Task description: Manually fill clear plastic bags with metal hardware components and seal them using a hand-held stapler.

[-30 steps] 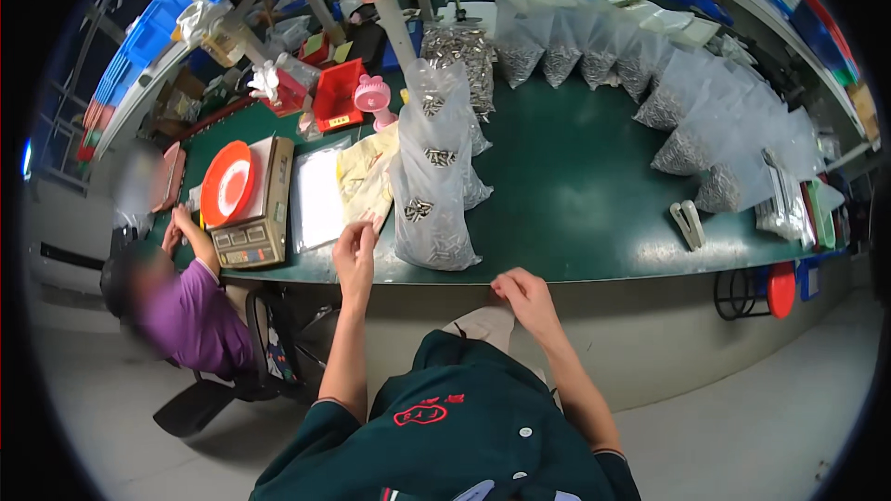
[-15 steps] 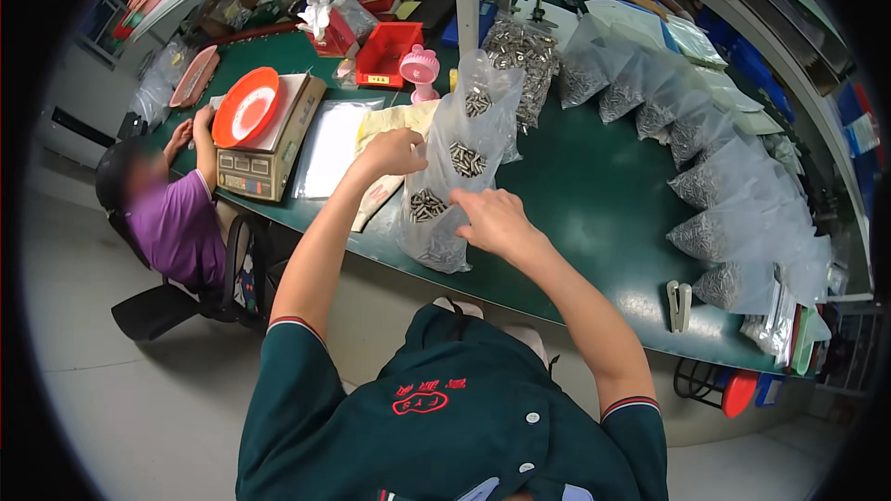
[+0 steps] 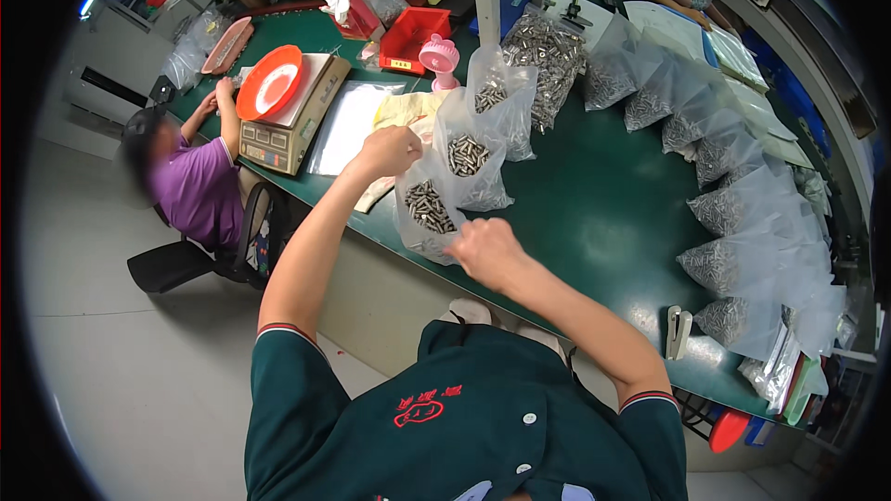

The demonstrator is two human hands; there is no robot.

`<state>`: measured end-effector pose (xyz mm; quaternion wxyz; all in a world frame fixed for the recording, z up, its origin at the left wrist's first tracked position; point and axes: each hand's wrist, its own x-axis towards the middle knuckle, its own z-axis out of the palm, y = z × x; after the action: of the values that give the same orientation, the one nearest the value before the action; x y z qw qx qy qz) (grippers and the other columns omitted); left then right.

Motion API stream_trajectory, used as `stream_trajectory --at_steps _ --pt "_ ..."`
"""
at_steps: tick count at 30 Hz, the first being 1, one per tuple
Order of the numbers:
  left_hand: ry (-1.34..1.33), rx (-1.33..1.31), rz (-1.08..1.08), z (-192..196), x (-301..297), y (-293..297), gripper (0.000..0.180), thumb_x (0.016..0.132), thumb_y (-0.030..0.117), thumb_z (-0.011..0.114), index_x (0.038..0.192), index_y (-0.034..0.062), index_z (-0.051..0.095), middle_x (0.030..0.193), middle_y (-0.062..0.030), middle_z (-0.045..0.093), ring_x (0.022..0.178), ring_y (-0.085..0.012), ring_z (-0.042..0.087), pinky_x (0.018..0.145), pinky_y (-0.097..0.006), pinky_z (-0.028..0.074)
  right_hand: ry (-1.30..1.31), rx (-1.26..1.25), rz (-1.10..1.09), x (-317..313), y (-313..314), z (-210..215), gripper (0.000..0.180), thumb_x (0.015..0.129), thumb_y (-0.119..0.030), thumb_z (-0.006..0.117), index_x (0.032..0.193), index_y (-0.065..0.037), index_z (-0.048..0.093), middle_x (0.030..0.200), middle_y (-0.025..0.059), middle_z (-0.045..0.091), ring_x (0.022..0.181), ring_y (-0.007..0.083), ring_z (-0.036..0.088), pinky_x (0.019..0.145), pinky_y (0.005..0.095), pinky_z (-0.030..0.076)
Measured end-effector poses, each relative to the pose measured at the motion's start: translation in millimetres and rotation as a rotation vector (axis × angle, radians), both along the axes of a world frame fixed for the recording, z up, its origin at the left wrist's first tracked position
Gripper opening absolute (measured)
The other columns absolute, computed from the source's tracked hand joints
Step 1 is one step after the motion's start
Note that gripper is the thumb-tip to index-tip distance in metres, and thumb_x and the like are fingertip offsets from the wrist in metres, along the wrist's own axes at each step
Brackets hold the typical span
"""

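Three clear plastic bags of small metal pins stand in a row on the green table. My left hand (image 3: 391, 150) is closed on the far left rim of the nearest plastic bag (image 3: 406, 228). Its opposite rim is pinched by my right hand (image 3: 488, 251), and the mouth is spread with the metal pins (image 3: 428, 208) showing inside. Just beyond stands the middle bag (image 3: 484, 187), its mouth open. The farthest bag (image 3: 518, 90) is behind that one, next to a large bag of metal parts (image 3: 548, 57).
Several filled bags (image 3: 716, 211) line the table's right side, with a stapler (image 3: 678, 332) near the front edge. Left are a scale (image 3: 271, 145) with an orange tray (image 3: 270, 83), plastic sheets (image 3: 345, 127) and a cloth (image 3: 408, 111). A seated co-worker (image 3: 200, 187) is beside the scale.
My right hand has moved nearer and closed on the nearest bag's rim. That bag's mouth is wider now. The whole view has shifted slightly.
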<state>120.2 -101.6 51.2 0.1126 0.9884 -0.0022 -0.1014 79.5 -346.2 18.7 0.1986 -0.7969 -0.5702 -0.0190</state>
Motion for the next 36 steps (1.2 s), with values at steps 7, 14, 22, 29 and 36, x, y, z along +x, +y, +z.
stream_trajectory --at_steps 7,14,22,29,36 --pt "0.002 -0.383 0.295 22 -67 -26 0.013 0.073 0.011 0.06 0.079 0.0027 0.069 0.064 -0.016 0.062 0.061 -0.0291 0.062 0.059 -0.035 0.048 0.065 0.116 0.033 -31 -42 -1 0.018 0.076 -0.02 0.064 0.062 -0.009 0.058 0.063 0.0049 0.055 0.063 0.021 0.056 0.056 0.0334 0.043" --pt "-0.163 -0.57 0.206 28 -110 -99 0.011 0.076 0.005 0.061 0.081 -0.004 0.065 0.059 -0.0152 0.058 0.051 -0.0223 0.057 0.05 -0.031 0.043 0.035 0.128 -0.065 -24 -119 26 0.021 0.073 -0.018 0.067 0.06 -0.008 0.053 0.06 0.0037 0.05 0.059 0.02 0.054 0.055 0.0324 0.042" --pt "-0.249 -0.786 0.053 24 -88 -183 0.009 0.076 0.001 0.061 0.082 -0.0036 0.066 0.056 -0.0156 0.056 0.046 -0.0184 0.054 0.047 -0.029 0.041 -0.061 0.033 -0.314 -46 -213 64 0.022 0.068 -0.014 0.071 0.059 -0.009 0.051 0.057 0.0036 0.047 0.055 0.0205 0.051 0.051 0.0335 0.039" --pt "-0.1 -0.735 -0.155 7 -46 -224 0.012 0.075 0.008 0.06 0.078 -0.0025 0.065 0.055 -0.0154 0.056 0.047 -0.0263 0.054 0.05 -0.032 0.043 -0.003 0.046 -0.543 -42 -263 33 0.026 0.07 -0.018 0.071 0.059 -0.007 0.051 0.058 0.0045 0.048 0.056 0.0235 0.05 0.052 0.0354 0.037" --pt "0.178 -0.911 -0.328 -24 -45 -187 0.049 0.074 0.014 0.07 0.119 0.0047 0.055 0.104 -0.0103 0.058 0.093 -0.0246 0.056 0.084 -0.031 0.045 0.161 0.039 -0.569 -44 -265 50 0.021 0.067 -0.012 0.071 0.084 -0.008 0.06 0.088 0.0058 0.057 0.081 0.0247 0.056 0.064 0.0366 0.045"
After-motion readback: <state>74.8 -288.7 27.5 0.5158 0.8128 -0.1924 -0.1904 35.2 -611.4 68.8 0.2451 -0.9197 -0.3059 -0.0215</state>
